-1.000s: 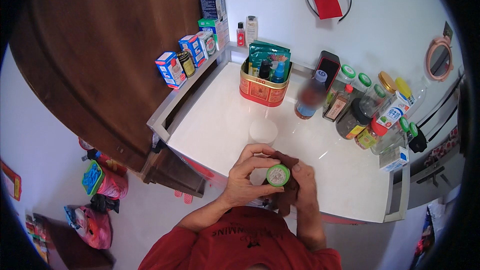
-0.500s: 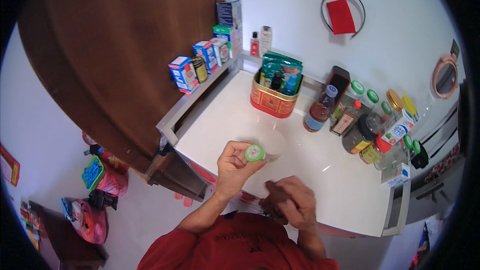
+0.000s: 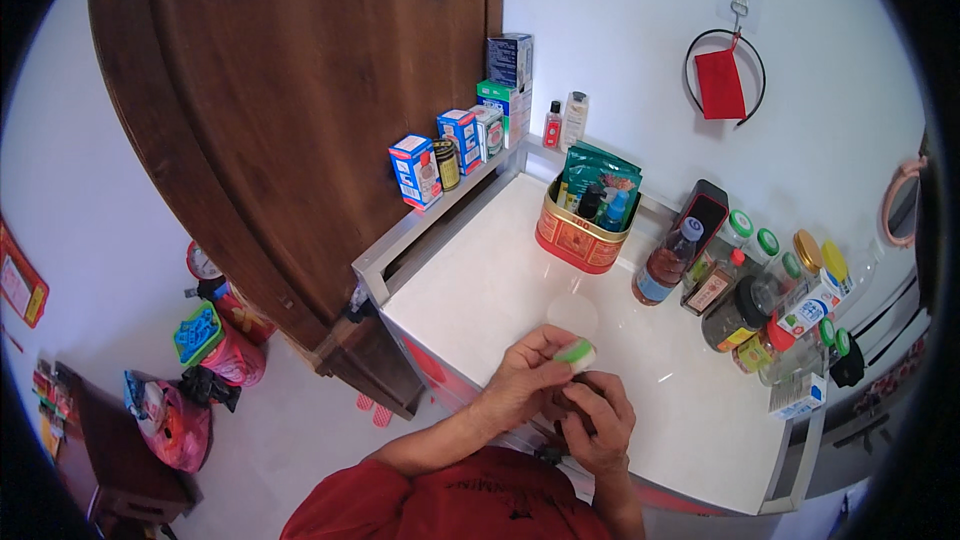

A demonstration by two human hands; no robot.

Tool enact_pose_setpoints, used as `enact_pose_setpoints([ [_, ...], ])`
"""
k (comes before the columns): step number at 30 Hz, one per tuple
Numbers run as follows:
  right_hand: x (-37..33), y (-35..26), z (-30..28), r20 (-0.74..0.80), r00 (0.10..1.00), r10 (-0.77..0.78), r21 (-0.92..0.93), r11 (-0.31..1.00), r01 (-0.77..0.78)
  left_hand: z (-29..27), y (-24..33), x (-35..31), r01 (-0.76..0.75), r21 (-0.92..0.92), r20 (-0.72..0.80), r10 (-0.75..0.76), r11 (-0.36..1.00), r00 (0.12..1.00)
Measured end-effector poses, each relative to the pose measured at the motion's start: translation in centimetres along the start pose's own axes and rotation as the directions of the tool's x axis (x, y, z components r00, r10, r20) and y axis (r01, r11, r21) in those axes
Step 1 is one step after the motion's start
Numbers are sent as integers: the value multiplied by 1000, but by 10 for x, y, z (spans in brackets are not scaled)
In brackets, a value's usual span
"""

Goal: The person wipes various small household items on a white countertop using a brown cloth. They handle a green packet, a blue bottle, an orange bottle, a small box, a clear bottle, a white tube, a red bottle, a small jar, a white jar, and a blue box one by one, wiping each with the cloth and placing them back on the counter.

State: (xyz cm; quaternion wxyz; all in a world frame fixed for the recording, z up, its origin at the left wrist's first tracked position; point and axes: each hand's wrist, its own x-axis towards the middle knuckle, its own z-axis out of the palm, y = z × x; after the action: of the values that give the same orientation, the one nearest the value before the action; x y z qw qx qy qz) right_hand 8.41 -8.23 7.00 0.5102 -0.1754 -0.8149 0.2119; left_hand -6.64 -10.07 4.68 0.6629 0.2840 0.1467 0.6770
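Observation:
My left hand [image 3: 527, 377] pinches a small round green-and-white container [image 3: 575, 351], tilted, above the front of the white tabletop [image 3: 470, 280]. Just to its right and lower, my right hand [image 3: 598, 425] has its fingers curled in close to the left one. A dark brown thing shows between the hands, largely hidden, and I cannot make out what it is. Just beyond my left hand, a pale translucent round piece [image 3: 573, 314] lies on the tabletop.
A red-and-gold tin [image 3: 582, 243] with packets and small bottles stands at the back. Right of it are a brown drink bottle [image 3: 664, 267] and several jars, with a dark-lidded jar [image 3: 733, 316] nearest. Small boxes [image 3: 415, 172] line the left ledge beside a wooden door [image 3: 300, 90].
My left hand has moved right and turned the container from face-up to tilted. My right hand has come in against it. The view has also shifted, so everything sits lower.

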Motion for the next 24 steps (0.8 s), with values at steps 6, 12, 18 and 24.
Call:
enact_pose_setpoints([
  [6, -4, 7, -7, -149, 972, 184, -47, 980, -193, 11, -2, -2, -54, 342, 97, 23, 938, 995],
  [12, -7, 12, -20, -215, 903, 372, 157, 926, -344, 3, -6, 1, -153, 608, 72, 137, 779, 988],
  [18, -2, 15, -27, -158, 944, 290, -86, 948, -306, -12, 2, 13, -201, 502, -25, 246, 841, 969],
  [24, -21, 33, -19, -74, 935, 346, -401, 849, -345, -5, 40, 47, -243, 638, 39, 284, 731, 958],
])
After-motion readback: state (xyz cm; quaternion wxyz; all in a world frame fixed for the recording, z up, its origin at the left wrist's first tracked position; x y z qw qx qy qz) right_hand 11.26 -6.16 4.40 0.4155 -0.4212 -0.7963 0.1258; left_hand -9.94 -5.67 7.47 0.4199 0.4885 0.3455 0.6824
